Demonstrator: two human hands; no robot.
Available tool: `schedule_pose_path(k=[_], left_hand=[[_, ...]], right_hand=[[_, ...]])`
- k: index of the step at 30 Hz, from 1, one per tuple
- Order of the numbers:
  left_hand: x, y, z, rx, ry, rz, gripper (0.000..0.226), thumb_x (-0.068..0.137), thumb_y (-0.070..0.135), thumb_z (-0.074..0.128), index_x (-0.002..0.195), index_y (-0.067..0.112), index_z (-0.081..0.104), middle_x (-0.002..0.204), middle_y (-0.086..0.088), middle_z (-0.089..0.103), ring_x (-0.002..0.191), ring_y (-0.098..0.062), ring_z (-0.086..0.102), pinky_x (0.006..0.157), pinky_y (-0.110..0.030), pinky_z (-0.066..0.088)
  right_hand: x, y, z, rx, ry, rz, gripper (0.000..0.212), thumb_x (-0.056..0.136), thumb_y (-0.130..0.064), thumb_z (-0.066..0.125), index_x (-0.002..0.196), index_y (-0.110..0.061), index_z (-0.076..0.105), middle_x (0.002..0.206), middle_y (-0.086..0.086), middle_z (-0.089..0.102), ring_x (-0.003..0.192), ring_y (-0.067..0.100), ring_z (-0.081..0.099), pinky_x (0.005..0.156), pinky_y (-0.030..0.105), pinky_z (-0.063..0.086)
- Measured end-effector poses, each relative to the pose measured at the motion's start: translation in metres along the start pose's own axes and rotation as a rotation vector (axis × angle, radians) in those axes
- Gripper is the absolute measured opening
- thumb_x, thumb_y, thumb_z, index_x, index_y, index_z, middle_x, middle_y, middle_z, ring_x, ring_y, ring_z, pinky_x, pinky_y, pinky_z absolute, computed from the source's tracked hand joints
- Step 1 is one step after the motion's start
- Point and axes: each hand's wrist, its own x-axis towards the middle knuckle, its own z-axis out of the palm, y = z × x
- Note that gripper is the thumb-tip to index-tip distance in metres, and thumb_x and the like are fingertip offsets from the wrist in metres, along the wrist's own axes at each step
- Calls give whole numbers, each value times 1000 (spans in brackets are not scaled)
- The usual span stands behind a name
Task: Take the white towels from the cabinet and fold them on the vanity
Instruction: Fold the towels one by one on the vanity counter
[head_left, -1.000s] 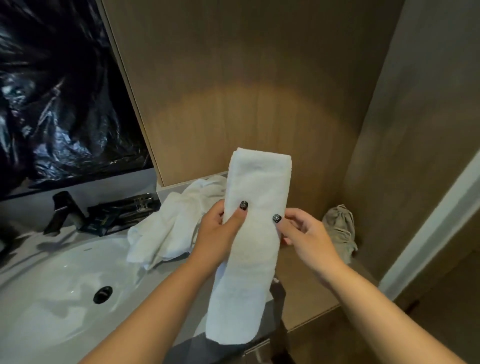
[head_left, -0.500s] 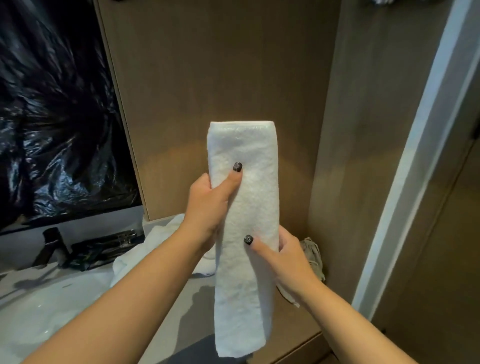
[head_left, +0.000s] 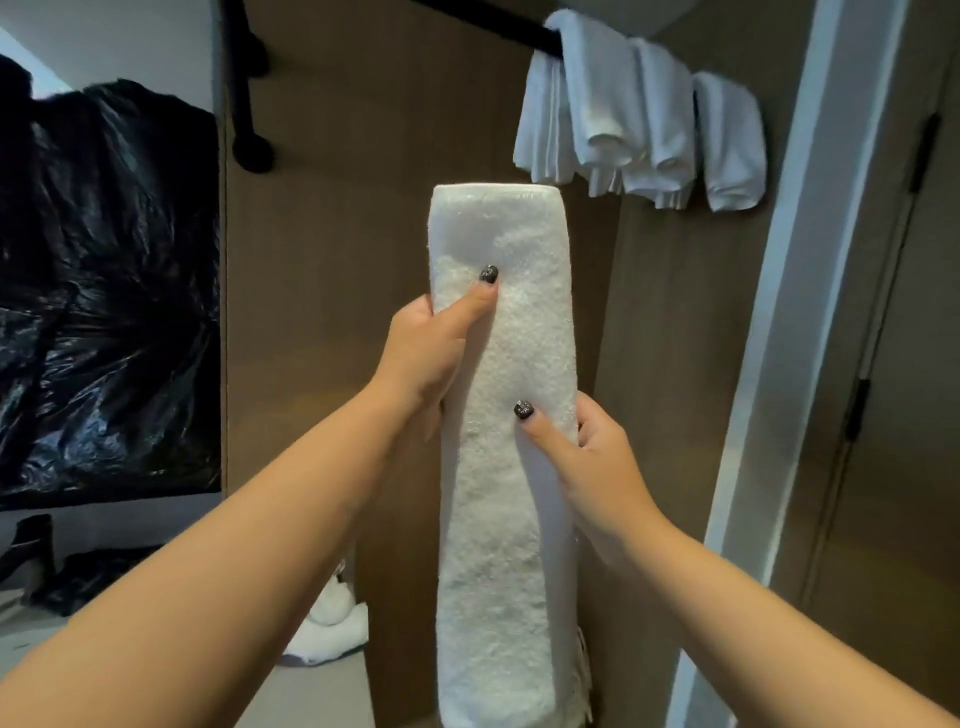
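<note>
Gripping a plain folded white towel (head_left: 504, 441), both hands; no readable writing.

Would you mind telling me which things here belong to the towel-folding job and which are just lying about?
Job:
- folded white towel, gripped by left hand and right hand
- white towels on the black rail
- crumpled white towel on the vanity

Lying about:
- black plastic sheet
- black faucet

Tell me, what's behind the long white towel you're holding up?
Behind the folded towel, gripped by the left hand and right hand, stands a brown wood panel. Whatever lies directly behind the towel is covered.
</note>
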Motion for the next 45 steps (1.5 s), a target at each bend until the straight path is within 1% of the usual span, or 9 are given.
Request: schedule_pose_path(k=[5, 9, 15, 18, 24, 29, 34, 37, 45], left_hand=[[9, 22, 42, 19, 52, 115, 28, 92, 30, 67, 112, 10, 67, 98, -4, 76, 84, -16, 74, 66, -27, 58], [19, 32, 53, 185, 63, 183, 24, 92, 33, 65, 91, 10, 62, 67, 10, 62, 54, 0, 55, 44, -12, 40], [46, 18, 47, 252, -10, 173, 30, 92, 39, 64, 97, 10, 68, 78, 1, 66, 73, -12, 58, 63, -21, 45], [69, 8, 42, 210, -121, 143, 49, 84, 42, 71, 114, 3, 66, 109, -14, 73, 101, -28, 68, 87, -42, 51], [129, 15, 39, 139, -187, 227, 43, 73, 27, 81, 112, 14, 69, 101, -5, 77, 88, -19, 74, 67, -24, 57], [183, 25, 22, 252, -178, 374, 61, 63, 30, 81, 117, 10, 64, 107, -2, 76, 96, -20, 73, 79, -32, 61], [236, 39, 5, 271, -118, 523, 43, 74, 21, 79, 113, 8, 66, 105, -3, 76, 96, -20, 74, 86, -40, 59], [265, 43, 0, 331, -84, 587, 35, 79, 19, 79, 111, 11, 66, 104, -1, 76, 94, -17, 73, 88, -41, 59], [312, 55, 3, 458, 1, 671, 29, 82, 23, 79, 107, 19, 66, 101, 4, 75, 90, -11, 73, 86, -39, 59]], right_hand=[[31, -45, -35, -21, 0, -69, 23, 93, -27, 64, 115, -19, 66, 110, -5, 73, 104, 13, 69, 92, 37, 54], [66, -72, -47, 46, 5, -129, 23, 94, -24, 63, 115, -14, 66, 106, -1, 75, 98, 14, 71, 77, 27, 57], [131, -91, -48, 73, 74, -166, 16, 95, -22, 63, 107, -14, 67, 102, 2, 75, 94, 17, 72, 79, 36, 60], [167, -98, -38, 77, 92, -191, 18, 95, -21, 63, 110, -12, 67, 105, 4, 73, 98, 18, 71, 88, 40, 57], [248, -127, -21, 81, 123, -302, 14, 95, -19, 63, 104, -10, 67, 102, 6, 72, 95, 22, 71, 81, 36, 60], [328, -173, -13, 52, 219, -476, 2, 93, -10, 63, 92, -11, 65, 88, -1, 67, 76, 11, 64, 59, 17, 51], [391, -212, -8, -103, 252, -486, 55, 82, -18, 74, 129, 3, 53, 119, 16, 64, 99, 28, 67, 87, 41, 57], [413, -221, -3, -131, 228, -512, 78, 79, -21, 76, 144, 0, 38, 125, 18, 60, 100, 33, 67, 85, 49, 58], [470, -222, 3, -133, 258, -562, 58, 85, -23, 75, 132, -1, 50, 123, 15, 63, 103, 25, 67, 90, 42, 56]])
